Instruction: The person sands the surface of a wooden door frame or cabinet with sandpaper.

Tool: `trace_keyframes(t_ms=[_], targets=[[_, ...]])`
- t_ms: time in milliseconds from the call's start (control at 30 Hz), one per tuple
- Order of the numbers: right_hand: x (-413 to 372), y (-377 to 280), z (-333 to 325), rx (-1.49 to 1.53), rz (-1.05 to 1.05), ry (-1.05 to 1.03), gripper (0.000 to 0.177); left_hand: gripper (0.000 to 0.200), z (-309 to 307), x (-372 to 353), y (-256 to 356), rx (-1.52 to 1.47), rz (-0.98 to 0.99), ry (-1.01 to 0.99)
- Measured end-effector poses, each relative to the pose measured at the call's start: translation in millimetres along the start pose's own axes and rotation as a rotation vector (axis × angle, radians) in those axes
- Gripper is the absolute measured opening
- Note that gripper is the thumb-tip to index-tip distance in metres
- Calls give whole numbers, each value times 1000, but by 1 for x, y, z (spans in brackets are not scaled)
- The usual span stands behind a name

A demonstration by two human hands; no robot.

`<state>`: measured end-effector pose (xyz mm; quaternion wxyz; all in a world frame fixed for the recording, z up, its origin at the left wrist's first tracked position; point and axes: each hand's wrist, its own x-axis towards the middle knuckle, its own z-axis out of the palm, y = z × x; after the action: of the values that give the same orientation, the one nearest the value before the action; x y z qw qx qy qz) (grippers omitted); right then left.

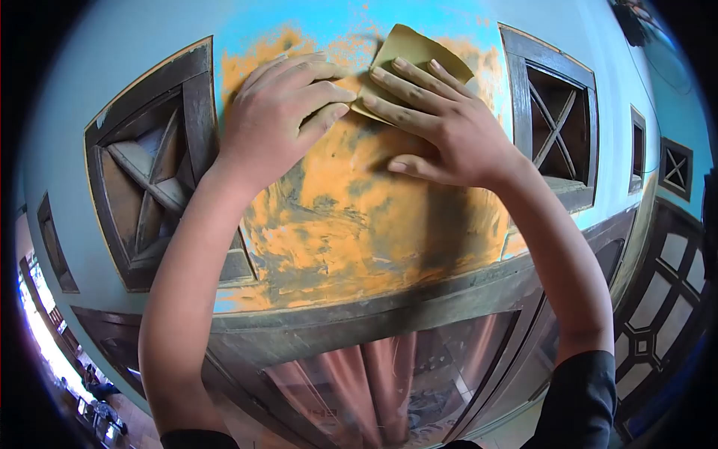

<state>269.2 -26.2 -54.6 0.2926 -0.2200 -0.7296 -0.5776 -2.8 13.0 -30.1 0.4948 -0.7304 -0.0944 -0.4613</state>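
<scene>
My right hand presses a sheet of sandpaper against the upright wall, fingers spread over it and thumb off to the side. The sheet is tan, with its top edge and right corner sticking out past my fingers. My left hand rests on the wall to the left, fingers lightly bent and apart, its fingertips right at the sheet's left corner. Beneath both hands the wall patch is orange with dark smudges and rough streaks, and bright blue paint shows above it.
Dark wooden vent frames with crossed bars flank the patch, one on the left and one on the right. Below runs a wooden ledge over a glass pane with a reddish curtain behind it. A panelled door stands far right.
</scene>
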Motion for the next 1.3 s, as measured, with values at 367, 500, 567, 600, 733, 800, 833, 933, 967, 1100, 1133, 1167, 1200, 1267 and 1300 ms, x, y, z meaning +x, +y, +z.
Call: trace_keyframes(t_ms=[367,500,567,600,733,800,833,933,967,1100,1133,1167,1200,1267,1300], targets=[[6,-12,15,-116,163,121,52,39,6,4,-1,214,9,-5],[11,-11,21,-45,185,220,45,49,6,12,-23,254,41,-154],[6,-4,24,76,161,243,44,32,-3,27,-5,227,-72,-204],[3,0,24,140,146,251,43,25,-2,27,-3,175,-87,-180],[-1,11,3,213,37,124,51,15,4,24,-6,-21,-42,-31],[2,14,4,139,-11,81,60,16,-4,27,2,51,-69,-82],[4,15,4,105,-34,60,65,18,-5,29,2,16,-108,-89],[20,18,11,-76,4,66,68,31,-8,37,7,22,-204,-102],[29,21,11,-118,19,84,68,38,-10,39,17,95,-223,-104],[68,75,3,-136,526,193,57,53,-3,54,10,383,-315,-130],[82,81,-1,-121,537,273,57,55,-2,58,5,424,-341,-139],[81,79,-1,-134,564,273,57,56,-1,62,1,465,-367,-149],[80,74,4,-147,589,272,57,57,-1,67,2,476,-398,-146],[83,50,13,-234,536,201,57,57,-2,71,-2,470,-440,-136],[81,47,21,-308,457,140,57,57,-1,74,-9,455,-446,-126]])
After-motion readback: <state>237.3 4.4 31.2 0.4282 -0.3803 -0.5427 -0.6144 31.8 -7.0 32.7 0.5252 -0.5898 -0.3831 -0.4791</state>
